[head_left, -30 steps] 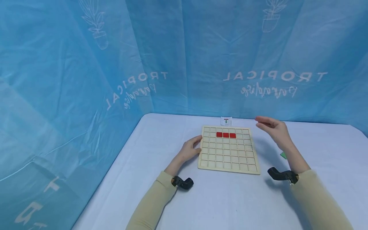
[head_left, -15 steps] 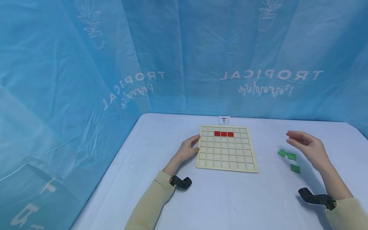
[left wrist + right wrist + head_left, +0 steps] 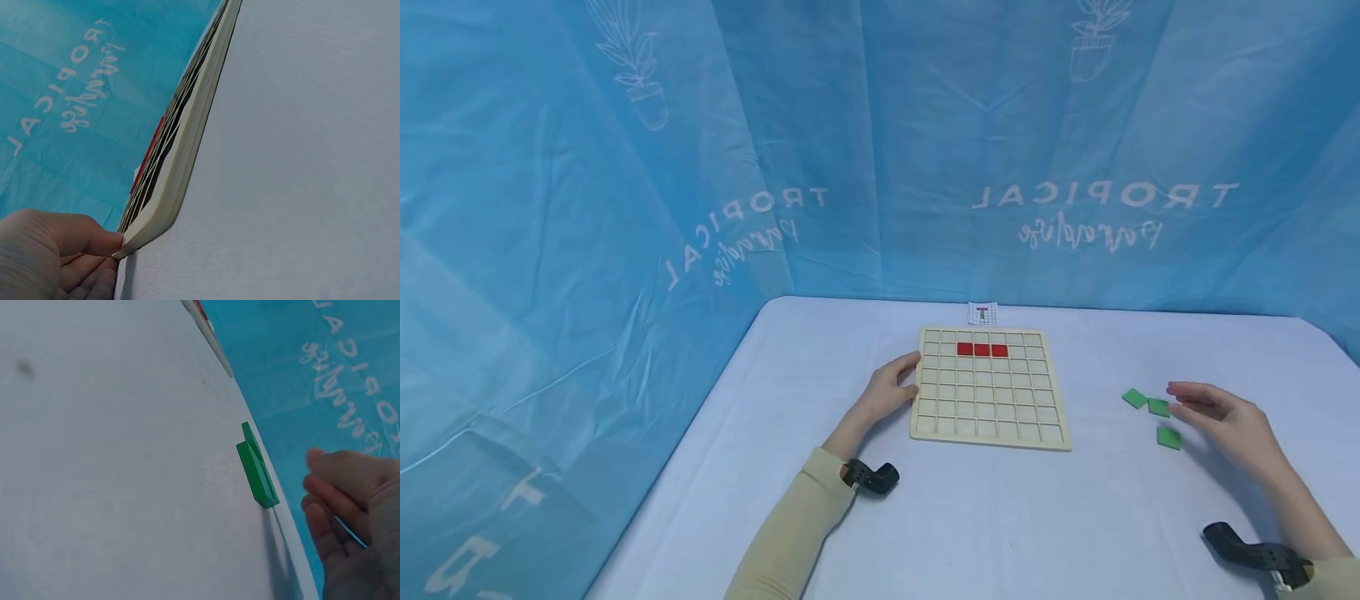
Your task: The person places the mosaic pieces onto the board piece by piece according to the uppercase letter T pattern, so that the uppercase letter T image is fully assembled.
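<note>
A square wooden grid board (image 3: 990, 442) lies on the white table in the head view, with three red tiles (image 3: 982, 350) side by side in one of its upper rows. My left hand (image 3: 883, 393) holds the board's left edge, thumb and fingertips against the rim; the left wrist view shows the thumb (image 3: 94, 240) at the rim. Several green tiles lie right of the board, among them a front one (image 3: 1168, 437) and a left one (image 3: 1134, 398). Just right of them hovers my right hand (image 3: 1232, 425), fingers loosely bent, nothing seen between them.
A small printed card (image 3: 982, 313) with a red and green T pattern lies behind the board. Blue curtain (image 3: 925, 167) hangs behind and left of the white table (image 3: 985, 517). Each wrist wears a black camera mount.
My right hand has moved from above the board's right side to the right and down beside the green tiles, bringing them into sight. The left hand stays at the board's edge.
</note>
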